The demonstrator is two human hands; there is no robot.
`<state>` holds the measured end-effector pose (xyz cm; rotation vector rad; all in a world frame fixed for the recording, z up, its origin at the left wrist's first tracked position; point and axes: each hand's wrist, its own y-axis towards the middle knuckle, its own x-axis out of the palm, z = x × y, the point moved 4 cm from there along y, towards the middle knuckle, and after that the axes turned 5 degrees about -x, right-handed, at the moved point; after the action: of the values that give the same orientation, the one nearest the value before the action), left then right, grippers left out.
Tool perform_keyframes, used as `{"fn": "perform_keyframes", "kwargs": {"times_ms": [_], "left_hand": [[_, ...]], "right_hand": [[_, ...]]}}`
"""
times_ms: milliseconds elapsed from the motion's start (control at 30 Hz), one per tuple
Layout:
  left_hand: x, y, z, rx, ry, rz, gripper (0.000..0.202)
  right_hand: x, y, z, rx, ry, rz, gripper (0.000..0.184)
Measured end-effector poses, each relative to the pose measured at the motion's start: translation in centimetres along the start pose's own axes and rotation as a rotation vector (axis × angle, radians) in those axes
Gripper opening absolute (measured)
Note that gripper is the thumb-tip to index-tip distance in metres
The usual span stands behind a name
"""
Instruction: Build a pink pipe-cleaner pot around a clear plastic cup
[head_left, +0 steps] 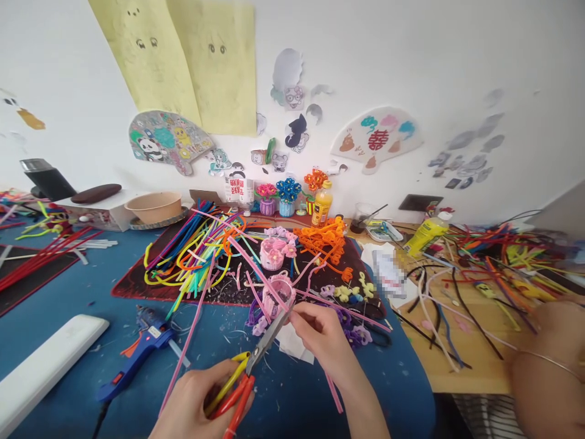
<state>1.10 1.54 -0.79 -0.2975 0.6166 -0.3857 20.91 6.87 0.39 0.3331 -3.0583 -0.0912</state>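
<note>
My left hand (205, 396) is closed around the orange-and-yellow handles of a pair of scissors (267, 341). The blades point up and to the right, with their tips right at the fingers of my right hand (320, 335). That hand pinches a pink pipe cleaner (334, 393), whose length shows below the wrist; the pinched part is mostly hidden. Just beyond the tips sits a small pink pipe-cleaner basket (278, 294). Another pink pipe-cleaner pot (273, 253) with flowers stands behind it. Purple pipe-cleaner flowers (361, 334) lie beside my right wrist.
A blue glue gun (137, 360) and a long white case (50, 372) lie on the left. Bundled colored pipe cleaners (192, 256) and orange pieces (326, 241) cover the dark mat. Bottles (322, 204) stand behind. At right, a co-worker's arm (548, 366) rests by the wooden table.
</note>
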Motion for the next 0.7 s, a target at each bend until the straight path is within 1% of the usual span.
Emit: {"fn": "perform_keyframes", "kwargs": {"times_ms": [167,300,467,633,700], "left_hand": [[0.0,0.2,0.0,-0.010,0.010,0.018,0.032],[0.1,0.5,-0.4,-0.001,0.023,0.016,0.034],[0.1,0.6,-0.6,0.008,0.056,0.085,0.035],[0.0,0.9,-1.1,0.037,0.091,0.123,0.037],[-0.1,1.1,-1.4,0.043,0.112,0.121,0.035]], "right_hand": [[0.2,-0.1,-0.2,-0.002,-0.025,-0.013,0.028],[0.1,0.0,0.1,-0.004,-0.062,-0.002,0.027],[0.0,0.3,0.7,0.003,-0.100,0.004,0.026],[0.5,1.0,0.7,0.005,-0.153,0.014,0.027],[0.9,1.3,0.6,0.007,-0.182,0.027,0.029]]}}
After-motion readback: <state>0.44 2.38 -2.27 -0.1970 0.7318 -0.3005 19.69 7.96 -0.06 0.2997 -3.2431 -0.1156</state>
